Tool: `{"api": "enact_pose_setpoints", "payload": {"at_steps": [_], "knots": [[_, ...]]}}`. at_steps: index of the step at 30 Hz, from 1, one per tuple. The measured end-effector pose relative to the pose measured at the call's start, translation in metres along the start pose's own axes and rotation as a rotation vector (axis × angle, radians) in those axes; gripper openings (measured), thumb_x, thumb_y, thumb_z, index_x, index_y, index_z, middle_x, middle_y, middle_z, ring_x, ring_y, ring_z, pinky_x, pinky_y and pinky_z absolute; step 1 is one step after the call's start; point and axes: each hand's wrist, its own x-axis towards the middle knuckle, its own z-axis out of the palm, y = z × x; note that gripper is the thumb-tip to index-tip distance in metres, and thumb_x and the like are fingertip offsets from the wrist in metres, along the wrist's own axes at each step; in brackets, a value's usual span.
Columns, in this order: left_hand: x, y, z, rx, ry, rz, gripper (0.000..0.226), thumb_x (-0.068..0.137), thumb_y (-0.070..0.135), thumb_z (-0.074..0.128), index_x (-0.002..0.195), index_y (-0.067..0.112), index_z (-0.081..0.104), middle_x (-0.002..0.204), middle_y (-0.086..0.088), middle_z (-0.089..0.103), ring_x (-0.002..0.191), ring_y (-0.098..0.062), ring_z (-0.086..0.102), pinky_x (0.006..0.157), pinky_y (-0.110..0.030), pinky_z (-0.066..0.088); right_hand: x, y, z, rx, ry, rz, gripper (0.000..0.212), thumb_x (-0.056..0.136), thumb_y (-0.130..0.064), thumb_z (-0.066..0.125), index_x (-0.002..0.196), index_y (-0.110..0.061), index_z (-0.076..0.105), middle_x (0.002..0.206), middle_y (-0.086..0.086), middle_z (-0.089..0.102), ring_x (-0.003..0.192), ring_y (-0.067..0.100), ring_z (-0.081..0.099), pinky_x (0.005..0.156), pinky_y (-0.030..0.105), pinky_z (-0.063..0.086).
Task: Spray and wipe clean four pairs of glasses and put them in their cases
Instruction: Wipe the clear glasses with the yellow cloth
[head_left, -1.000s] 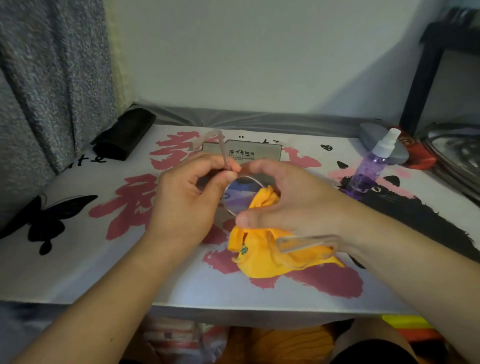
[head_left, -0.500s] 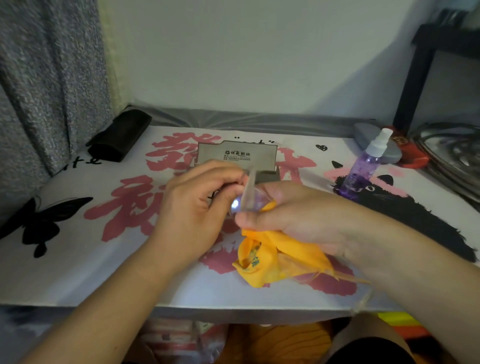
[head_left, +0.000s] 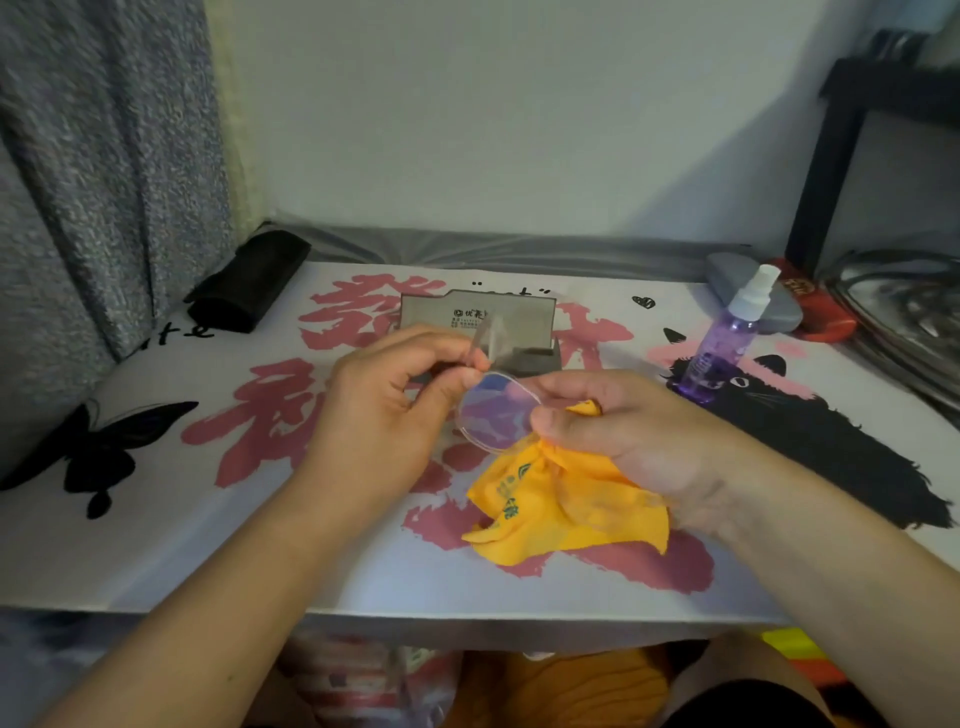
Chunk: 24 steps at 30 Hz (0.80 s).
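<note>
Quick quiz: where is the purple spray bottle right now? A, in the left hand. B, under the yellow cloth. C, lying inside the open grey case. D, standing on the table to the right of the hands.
D: the spray bottle stands upright on the table, right of both hands, which are busy with the glasses and cloth.

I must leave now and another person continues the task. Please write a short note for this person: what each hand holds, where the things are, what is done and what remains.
Left hand: pinches the clear-framed glasses at the hinge, above the table.
Right hand: holds the yellow cloth against one lens; the cloth hangs below it.
Spray bottle: upright, right of the hands.
Cases: open grey case behind the hands; black case back left; a grey case and a red one back right, behind the bottle.
Done: cannot tell how many pairs are finished.
Left: finish wiping this pair, put it in a case.
</note>
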Motion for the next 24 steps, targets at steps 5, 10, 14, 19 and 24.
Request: {"api": "enact_pose_setpoints", "payload": {"at_steps": [5,10,14,19,24], "knots": [[0.002,0.003,0.0,0.152,0.022,0.08,0.032,0.089,-0.009,0.068,0.088,0.022,0.068,0.095,0.012,0.069,0.092,-0.003,0.067,0.084,-0.014,0.047,-0.004,0.004,0.006,-0.14,0.231,-0.108,0.015,0.096,-0.017,0.065,0.105,-0.024,0.075,0.098,-0.004,0.077,0.089,0.009,0.068,0.083,0.019,0.053],[-0.002,0.007,-0.011,0.314,0.071,0.224,0.015,0.095,0.007,0.061,0.094,0.001,0.075,0.098,0.004,0.067,0.092,0.0,0.063,0.088,-0.012,0.046,-0.011,-0.014,-0.026,-0.063,0.492,-0.154,0.017,0.1,-0.018,0.06,0.1,-0.027,0.075,0.092,-0.009,0.077,0.081,-0.001,0.07,0.075,0.019,0.056],[0.0,0.0,-0.039,0.513,-0.023,0.418,0.018,0.098,0.008,0.062,0.099,-0.001,0.077,0.101,-0.013,0.07,0.092,-0.019,0.065,0.089,-0.024,0.052,-0.021,-0.027,-0.055,-0.238,0.696,-0.29,0.016,0.102,-0.031,0.057,0.109,-0.036,0.071,0.107,-0.016,0.067,0.098,0.0,0.061,0.082,0.023,0.046],[-0.005,0.0,-0.052,0.411,-0.232,-0.133,0.008,0.093,0.049,0.064,0.096,0.045,0.071,0.098,0.034,0.063,0.099,0.011,0.058,0.093,-0.027,0.05,-0.026,-0.048,-0.059,-0.288,0.775,-0.391,0.016,0.102,-0.032,0.057,0.107,-0.033,0.071,0.092,-0.021,0.064,0.088,0.004,0.059,0.079,0.027,0.045],[0.0,-0.001,-0.055,0.614,-0.364,0.017,0.018,0.093,0.023,0.069,0.103,0.039,0.072,0.108,0.021,0.064,0.103,-0.007,0.06,0.086,-0.03,0.052,-0.027,-0.053,-0.051,-0.299,0.738,-0.415,0.016,0.101,-0.032,0.057,0.104,-0.033,0.073,0.087,-0.024,0.064,0.087,-0.002,0.06,0.077,0.024,0.045]]}}
